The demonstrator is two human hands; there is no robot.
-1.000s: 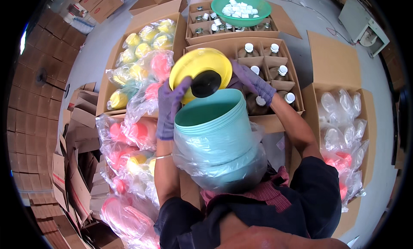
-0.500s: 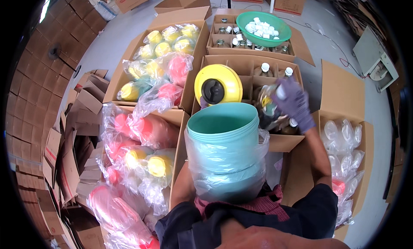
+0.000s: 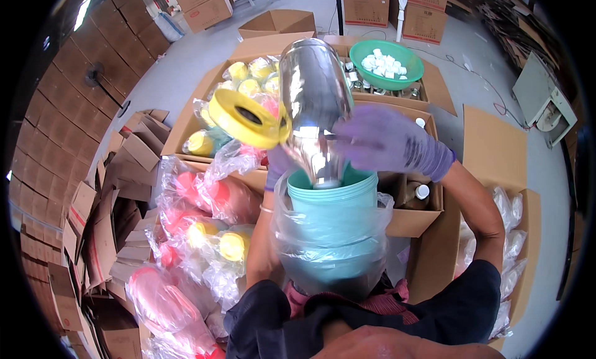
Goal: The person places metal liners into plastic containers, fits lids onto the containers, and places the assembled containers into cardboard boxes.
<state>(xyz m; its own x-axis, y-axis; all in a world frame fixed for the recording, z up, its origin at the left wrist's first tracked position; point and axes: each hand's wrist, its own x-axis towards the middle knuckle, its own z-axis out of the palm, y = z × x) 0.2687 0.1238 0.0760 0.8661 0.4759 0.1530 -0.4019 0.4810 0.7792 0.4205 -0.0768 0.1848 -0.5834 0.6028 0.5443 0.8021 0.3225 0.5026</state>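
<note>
A silvered glass flask liner [image 3: 313, 80] is tilted slightly, narrow neck down, over the mouth of a teal cylindrical flask body [image 3: 332, 204]. The neck end reaches the opening. My right hand [image 3: 394, 139], in a purple glove and smeared by motion, is closed against the liner's right side. At the rim's left, my left hand [image 3: 277, 165], also gloved, is partly hidden; it grips a yellow ring-shaped lid [image 3: 231, 114] with a dark centre, beside the liner. Clear plastic film [image 3: 285, 235] wraps the teal body, which stands upright against my front.
Cartons of bagged pink [image 3: 230, 197] and yellow pieces [image 3: 233, 246] stand left. Ahead is a divided carton [image 3: 416, 216] with white-capped bottles [image 3: 422, 191]; a green bowl [image 3: 410, 83] of white caps rests on another. Bagged clear parts [image 3: 512, 235] fill a carton at right.
My right hand has lifted the liner from the divided carton and brought it left over the teal body. The yellow lid has moved left and tilted.
</note>
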